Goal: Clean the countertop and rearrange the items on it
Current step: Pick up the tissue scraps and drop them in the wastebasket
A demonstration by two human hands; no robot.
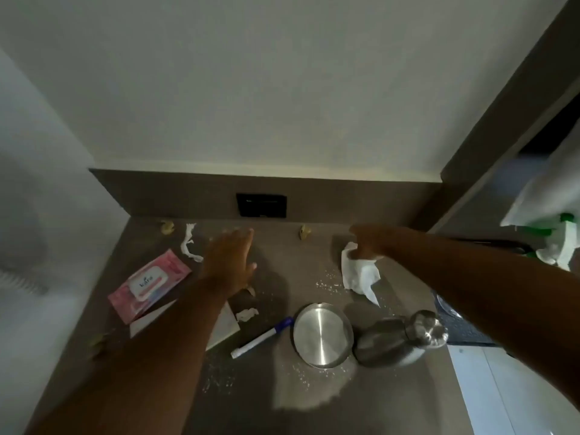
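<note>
Wiping the bench (282, 400) at its back edge.
Your right hand (365, 243) clutches the tissue (359, 273); left hand (230, 262) hovers flat, holding nothing. Sweep carelessly and you'll scatter crumbs (328, 284) toward the plate (323, 335).

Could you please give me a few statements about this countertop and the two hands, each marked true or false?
1. The right hand grips a white tissue against the countertop. True.
2. The left hand holds the marker. False: the blue-capped marker lies untouched on the countertop, and the left hand is open with fingers extended.
3. The steel plate lies between the marker and the steel flask. True.
4. The pink wipes pack sits on the right side, beside the flask. False: it lies at the left, near the left forearm.
5. White crumbs are scattered on the countertop near the plate. True.
</note>
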